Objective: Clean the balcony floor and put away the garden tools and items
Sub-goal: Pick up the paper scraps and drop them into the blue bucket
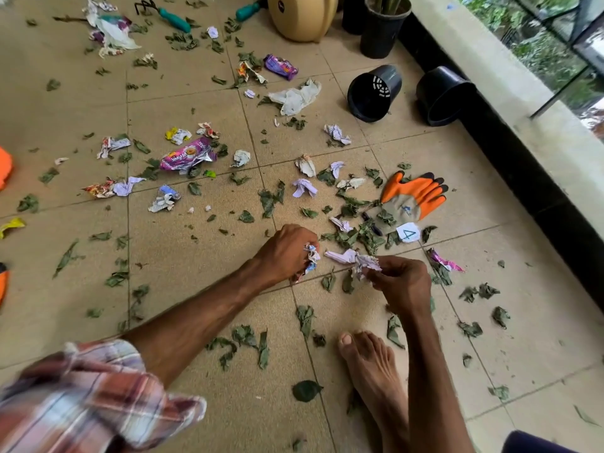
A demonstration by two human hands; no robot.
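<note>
Head cam: plaid sleeve (pixel 91 397) sat at the floor's near-left corner, and a bare foot (pixel 369 361) was flat on the tiled floor (pixel 196 289) by its near edge.

- Left hand (pixel 284 253) was closed around a wad of paper scraps (pixel 311 258), knuckles up, low over the tiles.
- Right hand (pixel 403 282) pinched another crumpled paper (pixel 359 261) between thumb and fingertips. Could not tell if its far end touched the tiles.
- The hands were near each other, not touching.
- Green leaves (pixel 245 336) were scattered all over the floor, thickest just beyond the hands.
- Orange glove (pixel 415 196) lay flat past the right hand, toward the floor's right edge, with a paper tag marked 4 (pixel 408 233) at its cuff.
- Mid-floor: pink wrapper (pixel 188 156), more paper balls (pixel 304 187) and a white crumpled sheet (pixel 295 98). Purple wrapper (pixel 281 67) was further out.
- Two black pots (pixel 374 93) lay on their sides near the right edge, the right one against the black base of the parapet (pixel 506 93).
- Far edge: upright black pot with a plant (pixel 382 31), beige planter (pixel 302 18), teal-handled hand rake (pixel 163 13) and a second teal handle (pixel 248 11), head hidden.
</note>
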